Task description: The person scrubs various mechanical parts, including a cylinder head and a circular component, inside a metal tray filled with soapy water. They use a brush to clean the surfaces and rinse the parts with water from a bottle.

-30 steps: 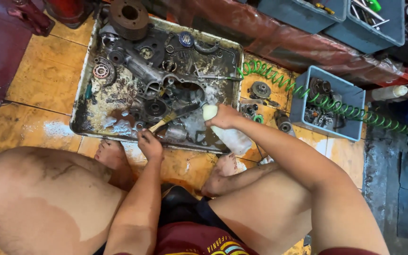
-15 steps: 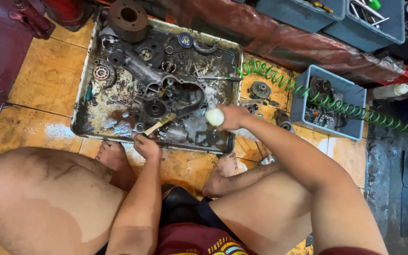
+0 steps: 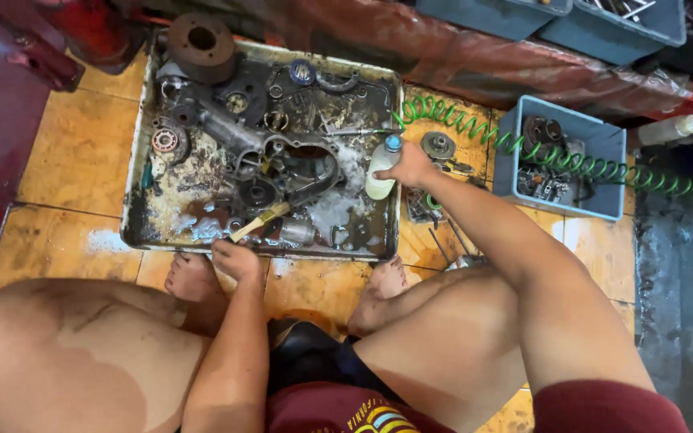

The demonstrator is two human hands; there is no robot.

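The right hand (image 3: pixel 412 166) has swung its pale plastic bottle (image 3: pixel 381 170) from over the middle of the tray to the tray's right edge, where it now stands nearly upright, blue cap up, the grip closed around its upper half. The left hand (image 3: pixel 235 258) sits at the near rim of the metal tray (image 3: pixel 136 160), its grip closed on the wooden handle of a brush (image 3: pixel 260 221) whose bristles lie among soapy, oil-blackened engine parts (image 3: pixel 282 164). A green coiled hose (image 3: pixel 523 148) runs from the tray's corner across a blue bin (image 3: pixel 559 207) of parts on the orange tiled floor (image 3: pixel 74 152).
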